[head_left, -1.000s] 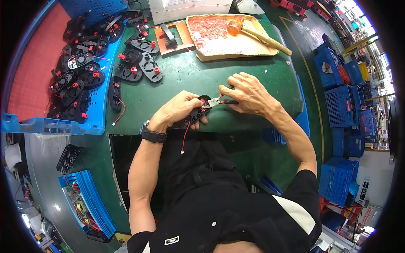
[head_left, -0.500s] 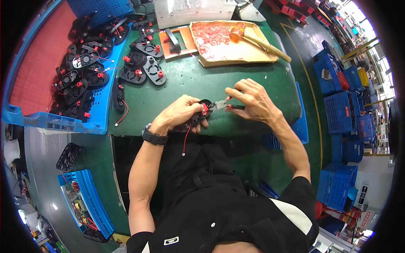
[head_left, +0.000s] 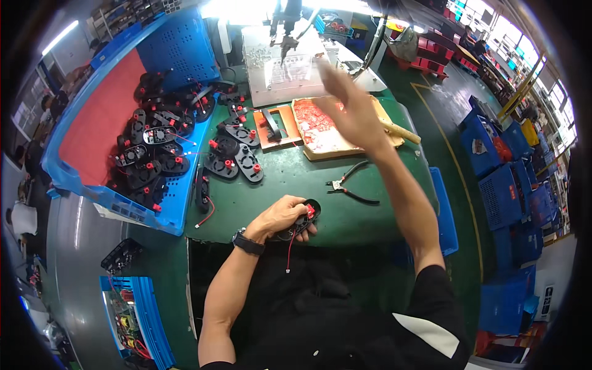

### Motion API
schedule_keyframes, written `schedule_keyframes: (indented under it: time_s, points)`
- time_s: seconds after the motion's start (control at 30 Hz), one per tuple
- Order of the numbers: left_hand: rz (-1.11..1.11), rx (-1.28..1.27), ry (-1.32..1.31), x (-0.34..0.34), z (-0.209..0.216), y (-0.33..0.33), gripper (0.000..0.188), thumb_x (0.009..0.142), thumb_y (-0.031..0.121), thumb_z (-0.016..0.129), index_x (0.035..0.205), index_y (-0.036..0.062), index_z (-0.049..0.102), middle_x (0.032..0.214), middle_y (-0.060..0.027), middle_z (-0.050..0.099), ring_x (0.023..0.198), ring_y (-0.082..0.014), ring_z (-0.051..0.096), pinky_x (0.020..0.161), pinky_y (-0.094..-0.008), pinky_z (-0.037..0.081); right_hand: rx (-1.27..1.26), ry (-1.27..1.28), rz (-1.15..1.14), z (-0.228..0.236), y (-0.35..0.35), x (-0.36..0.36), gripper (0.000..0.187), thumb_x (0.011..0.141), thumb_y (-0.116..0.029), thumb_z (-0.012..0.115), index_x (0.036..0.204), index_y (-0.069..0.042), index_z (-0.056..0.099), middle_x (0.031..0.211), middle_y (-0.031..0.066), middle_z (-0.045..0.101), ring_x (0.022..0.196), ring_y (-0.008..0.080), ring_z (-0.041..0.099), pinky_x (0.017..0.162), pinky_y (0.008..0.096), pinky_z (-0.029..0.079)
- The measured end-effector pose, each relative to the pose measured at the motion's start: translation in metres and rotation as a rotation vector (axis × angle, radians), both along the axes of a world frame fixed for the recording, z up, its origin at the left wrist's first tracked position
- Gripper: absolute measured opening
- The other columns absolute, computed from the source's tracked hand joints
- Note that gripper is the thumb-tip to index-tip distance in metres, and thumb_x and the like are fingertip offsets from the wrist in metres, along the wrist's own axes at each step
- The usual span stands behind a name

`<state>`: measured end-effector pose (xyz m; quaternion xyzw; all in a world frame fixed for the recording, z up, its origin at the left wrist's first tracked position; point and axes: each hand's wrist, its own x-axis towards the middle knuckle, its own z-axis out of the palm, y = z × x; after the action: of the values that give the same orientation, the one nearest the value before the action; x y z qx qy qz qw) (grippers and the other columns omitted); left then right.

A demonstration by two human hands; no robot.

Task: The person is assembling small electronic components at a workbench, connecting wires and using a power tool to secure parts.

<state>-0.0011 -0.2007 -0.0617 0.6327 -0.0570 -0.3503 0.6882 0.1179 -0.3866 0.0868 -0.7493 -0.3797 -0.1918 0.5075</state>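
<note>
My left hand [head_left: 280,219], a watch on its wrist, is closed around a black plastic housing [head_left: 315,205] near the table's front edge. A red part [head_left: 310,211] sits in the housing beside my thumb, and a red lead [head_left: 289,253] with a small white connector hangs below. My right hand [head_left: 354,117] is raised over the cardboard tray, blurred by motion, thumb and fingers apart with nothing seen in them. Pliers [head_left: 345,185] with dark handles lie spread on the green table between my hands.
A cardboard tray [head_left: 336,155] holds small red pieces and a mallet with a wooden handle [head_left: 401,131]; my hand hides its head. Beside it lies an orange frame [head_left: 265,145]. Several black housings [head_left: 246,165] lie at left, next to a blue crate [head_left: 176,203] with more. A metal machine [head_left: 265,74] stands behind.
My right hand has let go of the pliers, which now lie on the table, and has moved up and away over the tray. My left hand still holds the housing. The view has tilted upward.
</note>
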Motion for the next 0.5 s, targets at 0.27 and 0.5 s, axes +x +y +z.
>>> schedule_keyframes:
  time_s: [0.27,0.5]
  points:
    - [0.005,-0.008,0.047,0.001,-0.003,-0.006,0.027,0.099,0.013,0.044,0.108,-0.0081,0.057,0.085,-0.0216,0.074,0.06,-0.0225,0.071,0.052,-0.032,0.059,0.246,0.178,-0.025,0.141,0.094,0.168,0.049,0.092,-0.027,0.074,0.129,0.0,0.058,0.087,0.0098,0.07,0.073,0.0185,0.068,0.066,0.0314,0.054]
    - [0.021,-0.195,0.062,0.002,-0.004,0.014,0.024,0.095,0.007,0.046,0.111,-0.0077,0.054,0.094,-0.0271,0.072,0.067,-0.0264,0.073,0.058,-0.0326,0.061,0.637,0.505,0.402,0.096,0.051,0.03,0.024,0.101,-0.02,0.059,0.108,0.002,0.065,0.076,0.0004,0.059,0.061,0.0102,0.054,0.059,0.0244,0.046]
